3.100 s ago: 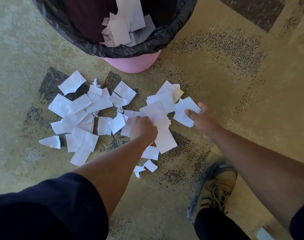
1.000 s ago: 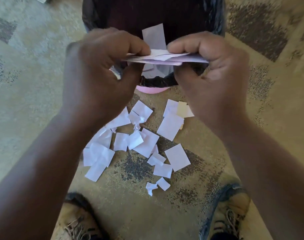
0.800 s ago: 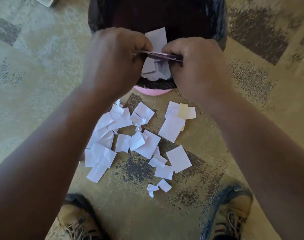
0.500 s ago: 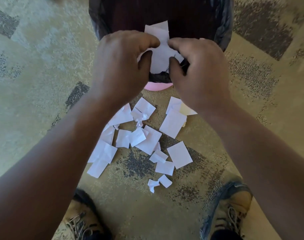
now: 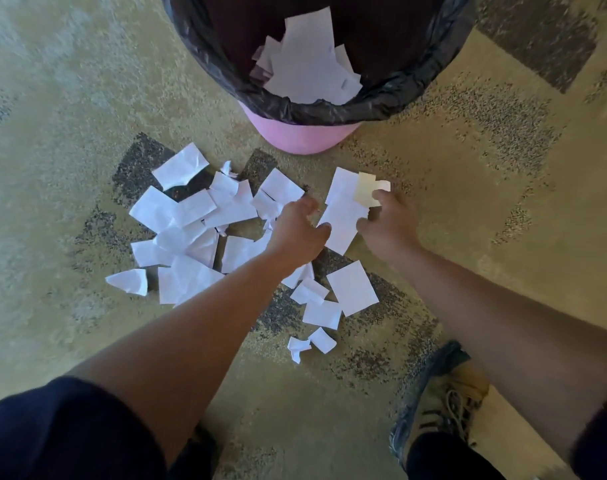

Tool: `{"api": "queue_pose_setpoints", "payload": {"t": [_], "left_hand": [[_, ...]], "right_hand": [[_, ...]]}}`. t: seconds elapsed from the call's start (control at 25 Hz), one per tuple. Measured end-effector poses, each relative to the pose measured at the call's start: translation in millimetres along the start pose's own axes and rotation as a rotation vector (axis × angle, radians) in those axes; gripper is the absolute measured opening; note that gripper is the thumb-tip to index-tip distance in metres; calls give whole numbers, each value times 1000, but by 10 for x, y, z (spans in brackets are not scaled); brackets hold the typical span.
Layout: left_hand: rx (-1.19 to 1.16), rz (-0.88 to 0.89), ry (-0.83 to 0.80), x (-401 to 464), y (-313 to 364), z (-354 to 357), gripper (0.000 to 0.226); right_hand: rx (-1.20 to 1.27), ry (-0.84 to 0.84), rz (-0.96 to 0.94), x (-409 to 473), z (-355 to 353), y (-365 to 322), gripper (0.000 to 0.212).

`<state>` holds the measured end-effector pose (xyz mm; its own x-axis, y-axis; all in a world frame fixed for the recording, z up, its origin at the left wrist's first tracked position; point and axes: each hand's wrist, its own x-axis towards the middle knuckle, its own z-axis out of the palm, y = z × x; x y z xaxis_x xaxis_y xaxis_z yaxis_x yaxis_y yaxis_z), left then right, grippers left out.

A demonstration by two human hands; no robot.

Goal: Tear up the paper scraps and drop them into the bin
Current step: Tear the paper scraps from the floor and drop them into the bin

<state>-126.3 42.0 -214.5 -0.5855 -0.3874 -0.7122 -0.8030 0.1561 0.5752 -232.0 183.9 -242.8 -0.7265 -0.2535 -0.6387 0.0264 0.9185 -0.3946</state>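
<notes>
Both hands have come down from above the bin, where they were tearing a piece half a second ago, to the scraps on the floor; fresh white pieces now lie inside the bin.

Left to right: the main spread of white paper scraps [image 5: 191,237] lies on the patterned carpet [image 5: 53,116], in front of the bin and mostly to the left of the hands. The left hand [image 5: 297,233] reaches into the right edge of this spread, its fingers loosely curled; whether its grip already pinches a scrap cannot be told. Between the two hands lies a larger white sheet [image 5: 343,220]. The right hand [image 5: 388,225] rests at that sheet's right edge, its fingertips touching a small yellowish scrap [image 5: 364,192]; its grip likewise cannot be read as closed on anything. Beyond, the pink bin [image 5: 295,136] with its black liner [image 5: 381,102] holds torn paper. A shoe [image 5: 444,407] stands at lower right.

Risk, as a judgement: thin sheets lying flat on carpet may slip from a fingertip pinch, and several overlapping scraps may lift together and scatter short of the bin.
</notes>
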Motion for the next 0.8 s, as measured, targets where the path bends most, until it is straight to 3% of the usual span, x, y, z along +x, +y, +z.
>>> {"api": "queue_pose_setpoints", "payload": {"t": [0.12,0.24,0.32,0.52,0.8], "left_hand": [[-179,-145,-77,219,-34,146,34],[-201,-203,-107,335,-90,238,47],[-244,-209,-149,350,-73,271,55],[-330,-259,-132,387,-81,331,60],[-31,-159,-4,269,-122,424,38]], "right_hand": [[-115,-153,39,193,168,71,96],[-94,-128,28,281,143,39,108],[-80,-116,-6,269,93,-22,95],[126,-190,19,182,125,-66,40],[152,-242,57,101,276,153,19]]}}
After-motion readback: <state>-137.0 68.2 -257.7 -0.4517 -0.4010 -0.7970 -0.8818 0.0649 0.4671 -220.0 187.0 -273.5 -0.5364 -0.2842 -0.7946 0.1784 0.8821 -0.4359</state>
